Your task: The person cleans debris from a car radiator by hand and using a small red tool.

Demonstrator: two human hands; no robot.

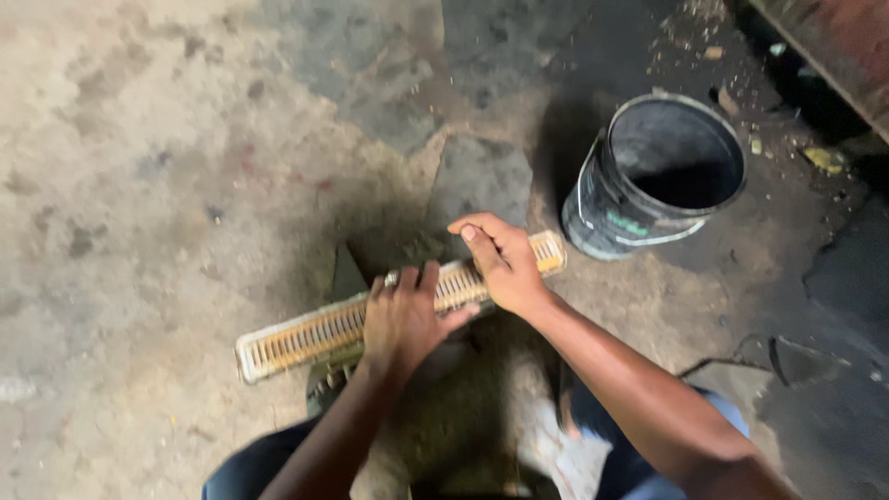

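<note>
A long, flat panel filter (pixel 306 335) with a cream frame and yellow-orange pleats stands on edge above the dirty concrete floor, running from lower left to upper right. My left hand (pixel 405 319) grips its middle from the near side, fingers curled over the top edge; a ring shows on one finger. My right hand (pixel 500 262) clasps the filter nearer its right end, fingers wrapped over the top. The part of the filter between and under both hands is hidden.
A black plastic bucket (pixel 611 208), open and dark inside, stands just right of the filter's far end. Debris litters the floor at the top right beside a rusty edge (pixel 838 51). My knees and a shoe (pixel 565 458) show at the bottom.
</note>
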